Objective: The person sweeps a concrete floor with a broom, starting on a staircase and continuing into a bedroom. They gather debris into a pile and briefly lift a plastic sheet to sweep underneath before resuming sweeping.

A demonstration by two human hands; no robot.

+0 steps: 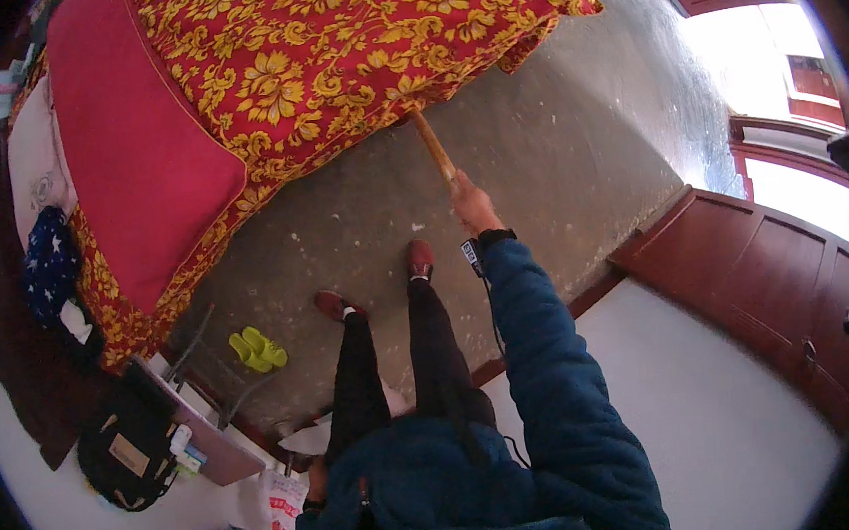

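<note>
My right hand (475, 205) is closed round a wooden handle (434, 147), with that arm stretched forward over the floor. The handle's far end goes in at the edge of the bed's red and gold flowered cover (274, 83), so whatever is on that end stays hidden. Low down beside my body, my left hand (317, 480) shows only in part, and its fingers cannot be made out. A white plastic bag with red print (284, 501) is close to it.
Lime-green clogs (257, 350) lie on the concrete floor (342, 217) left of my feet. A small table (222, 445) and a black backpack (128, 453) stand further left. Dark red wooden door panels (741, 282) are on the right. A pink cover (131, 148) lies across the bed.
</note>
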